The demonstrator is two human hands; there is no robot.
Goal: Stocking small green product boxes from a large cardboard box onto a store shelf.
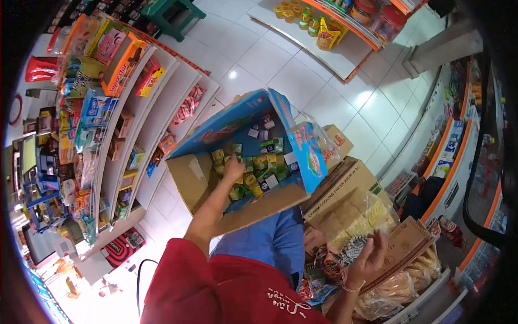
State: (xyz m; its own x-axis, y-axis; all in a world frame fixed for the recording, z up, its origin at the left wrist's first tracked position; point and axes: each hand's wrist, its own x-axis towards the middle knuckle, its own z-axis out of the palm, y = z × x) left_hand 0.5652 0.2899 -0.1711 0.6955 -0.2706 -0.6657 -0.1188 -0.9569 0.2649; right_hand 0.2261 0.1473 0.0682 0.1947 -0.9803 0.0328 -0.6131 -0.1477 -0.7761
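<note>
A large blue and brown cardboard box point(247, 220) stands with its flaps up, right in front of my legs. Inside it my left hand point(234, 169) reaches down among many small green and yellow boxes point(253, 184). Its fingers are at a small green box point(237, 149); whether they grip it is hard to see. A few small white boxes point(265, 133) lie deeper in the carton. My right hand point(370, 256) is raised at the right with its fingers apart and nothing in it. Behind it are a brown carton point(398, 253) and a clear bag of yellow noodles point(356, 220).
Shelves of packaged snacks point(121, 121) rise at the left. More cartons point(344, 182) crowd the right side, beside bagged goods point(392, 289). A low shelf point(291, 34) with bottles stands across the tiled floor point(267, 60), and a green plastic stool point(174, 16) is at the top left.
</note>
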